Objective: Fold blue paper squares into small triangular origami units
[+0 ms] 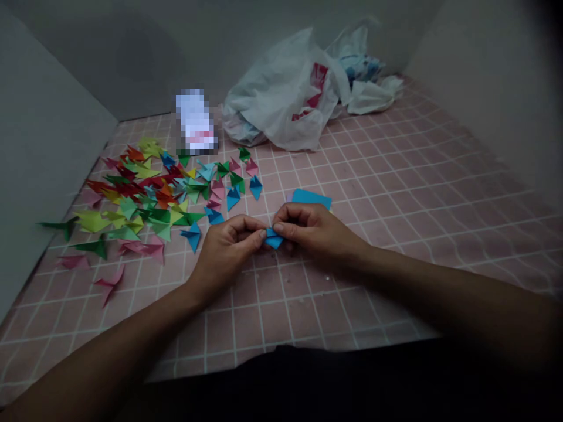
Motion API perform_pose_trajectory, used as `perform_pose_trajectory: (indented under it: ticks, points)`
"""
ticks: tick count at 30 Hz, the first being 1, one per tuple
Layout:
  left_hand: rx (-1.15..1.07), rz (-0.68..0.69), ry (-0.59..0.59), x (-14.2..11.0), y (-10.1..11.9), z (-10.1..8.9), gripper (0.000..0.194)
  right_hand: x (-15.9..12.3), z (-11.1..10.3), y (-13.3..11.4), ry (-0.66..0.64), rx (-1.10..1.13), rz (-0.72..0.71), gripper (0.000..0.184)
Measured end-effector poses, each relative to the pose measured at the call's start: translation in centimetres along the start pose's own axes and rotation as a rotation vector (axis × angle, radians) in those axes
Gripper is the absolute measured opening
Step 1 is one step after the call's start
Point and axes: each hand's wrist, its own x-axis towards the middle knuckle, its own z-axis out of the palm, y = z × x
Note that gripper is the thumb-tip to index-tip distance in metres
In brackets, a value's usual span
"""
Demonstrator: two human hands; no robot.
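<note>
Between my two hands is a small folded piece of blue paper [274, 239], its lower end coming to a point. My left hand [233, 240] pinches its left side between thumb and fingers. From the other side, my right hand [310, 227] grips the upper right part the same way. Just behind the right hand lies a stack of blue paper [311, 199], partly hidden by that hand. Left of my hands, many folded paper cranes [160, 217] in red, yellow, green, pink and blue are spread in a heap. A blue crane [214, 215] rests close to my left hand.
A pink checked cloth [396, 193] covers the surface. At the back stand a lit phone [196, 123], its screen blurred, and a crumpled white plastic bag [281, 88]. Further right is a smaller bag with blue-patterned contents [360, 67]. Walls enclose the left, back and right.
</note>
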Motion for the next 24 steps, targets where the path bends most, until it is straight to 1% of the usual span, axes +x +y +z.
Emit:
perform_pose_trajectory:
  ticks: [3,8,11,14,18,21,24]
  points:
    - [-0.011,-0.015,0.007,-0.02,-0.17,0.06,0.005,0.03,0.02,-0.13,0.004,-0.075,-0.034,0.016]
    - [-0.076,-0.078,0.012,0.06,-0.56,0.06,0.01,0.18,-0.07,0.09,0.024,-0.268,-0.242,0.016]
    - [-0.094,-0.098,0.004,0.04,-0.52,0.05,0.012,0.19,-0.06,0.28,0.042,-0.336,-0.311,0.016]
    - [-0.097,-0.099,-0.012,0.03,-0.43,0.01,0.017,0.17,0.01,0.43,0.065,-0.357,-0.321,0.016]
    - [-0.051,-0.068,-0.015,0.14,-0.48,-0.09,0.019,0.16,0.04,0.54,0.057,-0.319,-0.286,0.016]
    - [-0.045,-0.066,0.023,0.21,-0.52,-0.15,0.019,0.1,0.02,0.4,0.027,-0.218,-0.248,0.015]
    - [-0.103,-0.066,0.098,0.19,-0.59,-0.15,0.019,0.04,0.04,0.18,0.006,-0.062,-0.211,0.013]
